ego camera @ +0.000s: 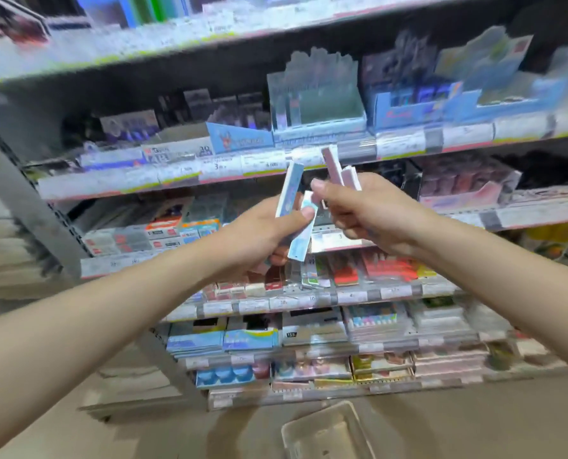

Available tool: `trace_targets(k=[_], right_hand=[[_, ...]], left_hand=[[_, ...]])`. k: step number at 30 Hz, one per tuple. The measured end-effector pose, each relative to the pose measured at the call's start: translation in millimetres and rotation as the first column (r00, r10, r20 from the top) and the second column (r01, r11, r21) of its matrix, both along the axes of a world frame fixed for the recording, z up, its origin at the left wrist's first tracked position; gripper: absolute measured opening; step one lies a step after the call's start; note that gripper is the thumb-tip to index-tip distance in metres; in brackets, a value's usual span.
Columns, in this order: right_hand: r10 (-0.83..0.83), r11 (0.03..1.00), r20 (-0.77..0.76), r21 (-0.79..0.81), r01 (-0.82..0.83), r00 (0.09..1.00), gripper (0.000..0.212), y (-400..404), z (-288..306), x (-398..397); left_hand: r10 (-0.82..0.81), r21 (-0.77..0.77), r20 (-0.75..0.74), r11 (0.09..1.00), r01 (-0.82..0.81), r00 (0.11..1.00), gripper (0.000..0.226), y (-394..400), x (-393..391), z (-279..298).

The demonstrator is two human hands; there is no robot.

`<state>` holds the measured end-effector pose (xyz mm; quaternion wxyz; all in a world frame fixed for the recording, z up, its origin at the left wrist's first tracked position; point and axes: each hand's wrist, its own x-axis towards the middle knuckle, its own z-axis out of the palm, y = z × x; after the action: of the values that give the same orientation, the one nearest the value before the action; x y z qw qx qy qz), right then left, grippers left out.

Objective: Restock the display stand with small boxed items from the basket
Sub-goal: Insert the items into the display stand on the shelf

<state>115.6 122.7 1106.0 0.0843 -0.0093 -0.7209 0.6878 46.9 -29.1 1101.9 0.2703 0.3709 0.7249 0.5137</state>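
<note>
Head view shows us both hands raised in front of a tiered display stand (309, 303) packed with small packets. Our left hand (262, 231) is curled round two slim blue boxes (292, 193), thumb pressed across their fronts; one stands nearly upright and the other slants down past the palm. Our right hand (365, 210) grips a few slim pink boxes (340, 170) that fan up out of the fist, with the thumb lying along the top. The two hands are just beside each other, the blue and pink boxes almost touching, level with the second shelf's price rail (209, 167).

Most printing is smeared by motion blur. On the price tags we can make out "38" and a "3" on the rail under the upper shelf, "10" on a lower rail, and "135" on a dark sticker on a white pack (314, 329) further down. No brand name can be read with any certainty, nor the lettering on the boxes we hold.

A pale display tray (319, 107) on the upper shelf holds only a couple of slim boxes at its left end. The basket (325, 432), pale and shallow, sits on the floor below the stand, at the bottom edge of view.
</note>
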Motion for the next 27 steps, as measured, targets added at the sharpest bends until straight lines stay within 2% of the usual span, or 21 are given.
trace_targets(k=[2, 10, 13, 15, 17, 20, 23, 27], right_hand=[[-0.002, 0.999, -0.046, 0.051, 0.005, 0.999, 0.016, 4, 11, -3], [0.005, 0.989, -0.113, 0.148, 0.012, 0.994, 0.026, 39, 26, -48], [-0.032, 0.982, -0.130, 0.179, 0.055, 0.991, 0.028, 67, 32, -72], [-0.043, 0.961, -0.141, 0.263, 0.080, 0.989, 0.028, 89, 39, -91], [-0.052, 0.941, -0.136, 0.326, 0.094, 0.989, 0.026, 110, 46, -111], [-0.048, 0.908, -0.170, 0.404, 0.114, 0.984, 0.025, 130, 58, -138], [0.009, 0.870, -0.213, 0.483, 0.098, 0.977, 0.033, 142, 67, -160], [0.077, 0.818, -0.228, 0.571, 0.069, 0.971, 0.029, 146, 70, -181]], left_hand=[[-0.008, 0.002, -0.044, 1.000, 0.008, 0.999, 0.022, 6, -3, 12], [0.051, -0.038, -0.160, 0.998, -0.057, 0.986, 0.031, 40, -40, 30], [0.059, 0.003, -0.170, 0.998, -0.060, 0.984, 0.036, 59, -63, 30], [0.096, 0.003, -0.271, 0.995, -0.098, 0.958, 0.033, 70, -83, 31], [0.128, -0.049, -0.488, 0.984, -0.173, 0.863, 0.020, 79, -103, 34], [0.081, -0.106, -0.765, 0.963, -0.248, 0.639, 0.017, 85, -129, 40], [0.011, -0.160, -0.901, 0.921, -0.356, 0.433, 0.023, 88, -142, 44], [-0.141, -0.227, -0.970, 0.811, -0.539, 0.196, 0.057, 85, -152, 51]])
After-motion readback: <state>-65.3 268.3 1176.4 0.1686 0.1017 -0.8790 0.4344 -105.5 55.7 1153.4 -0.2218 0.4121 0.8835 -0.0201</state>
